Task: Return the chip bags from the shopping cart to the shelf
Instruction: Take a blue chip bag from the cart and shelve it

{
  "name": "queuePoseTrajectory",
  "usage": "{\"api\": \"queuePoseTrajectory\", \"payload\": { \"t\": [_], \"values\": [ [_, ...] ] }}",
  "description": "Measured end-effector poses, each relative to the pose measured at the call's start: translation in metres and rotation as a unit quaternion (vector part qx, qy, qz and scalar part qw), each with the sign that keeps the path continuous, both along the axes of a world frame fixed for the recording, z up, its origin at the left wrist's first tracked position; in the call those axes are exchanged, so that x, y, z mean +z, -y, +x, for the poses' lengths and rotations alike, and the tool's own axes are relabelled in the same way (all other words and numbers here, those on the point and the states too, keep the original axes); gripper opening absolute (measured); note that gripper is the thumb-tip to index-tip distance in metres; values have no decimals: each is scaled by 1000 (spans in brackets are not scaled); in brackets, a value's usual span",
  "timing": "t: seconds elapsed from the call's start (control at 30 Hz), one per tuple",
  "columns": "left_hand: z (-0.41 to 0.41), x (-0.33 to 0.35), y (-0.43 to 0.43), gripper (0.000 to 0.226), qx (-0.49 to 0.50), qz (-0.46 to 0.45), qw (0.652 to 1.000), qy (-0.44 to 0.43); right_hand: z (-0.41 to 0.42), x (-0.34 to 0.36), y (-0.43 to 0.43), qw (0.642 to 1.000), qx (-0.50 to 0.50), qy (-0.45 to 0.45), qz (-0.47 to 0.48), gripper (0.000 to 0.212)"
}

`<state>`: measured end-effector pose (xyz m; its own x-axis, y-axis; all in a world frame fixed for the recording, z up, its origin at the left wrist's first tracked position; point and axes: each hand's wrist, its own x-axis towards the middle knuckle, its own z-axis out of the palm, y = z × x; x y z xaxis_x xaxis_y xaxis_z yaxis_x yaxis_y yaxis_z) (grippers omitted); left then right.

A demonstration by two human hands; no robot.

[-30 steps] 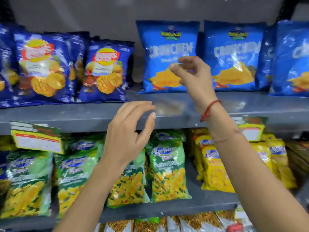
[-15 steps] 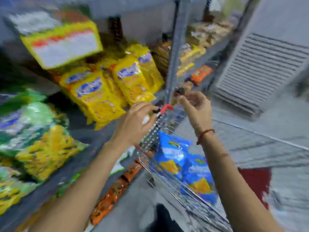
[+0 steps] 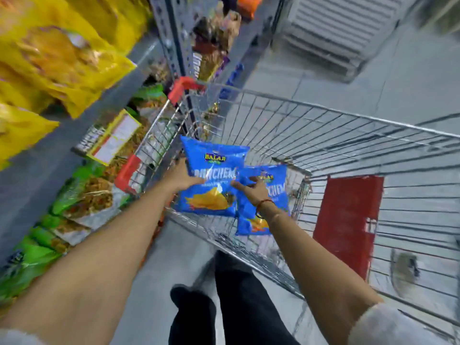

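Two blue chip bags lie in the wire shopping cart (image 3: 348, 113). The nearer blue chip bag (image 3: 214, 168) stands tilted against the cart's near left corner. My left hand (image 3: 183, 176) grips its left edge, thumb across the front. My right hand (image 3: 252, 190) reaches in from the right and closes its fingers on the same bag's right edge. The second blue bag (image 3: 280, 189) lies just behind and to the right, partly under my right wrist. The blue bags' shelf is out of view.
The grey shelf unit (image 3: 32, 175) runs along the left, holding yellow bags (image 3: 57, 58) above and green bags (image 3: 82, 192) below, with a price label (image 3: 114, 138) on its edge. A red flap (image 3: 346, 220) hangs inside the cart. My dark-trousered legs (image 3: 236, 295) stand beside the cart.
My view swung from the shelf down and right to the cart. Both hands dropped from the shelf into the cart and took hold of a blue bag.
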<state>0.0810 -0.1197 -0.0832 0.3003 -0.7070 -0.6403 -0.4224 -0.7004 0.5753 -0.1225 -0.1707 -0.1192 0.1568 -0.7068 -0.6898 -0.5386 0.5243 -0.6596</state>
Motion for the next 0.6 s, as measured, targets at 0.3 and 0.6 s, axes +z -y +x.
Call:
{"api": "queuePoseTrajectory", "payload": {
  "t": [0.3, 0.6],
  "values": [
    [29, -90, 19, 115, 26, 146, 988, -51, 17, -75, 16, 993, 4, 76, 86, 63],
    [25, -104, 30, 80, 83, 96, 987, -95, 21, -90, 24, 993, -7, 76, 88, 74]
  ]
}}
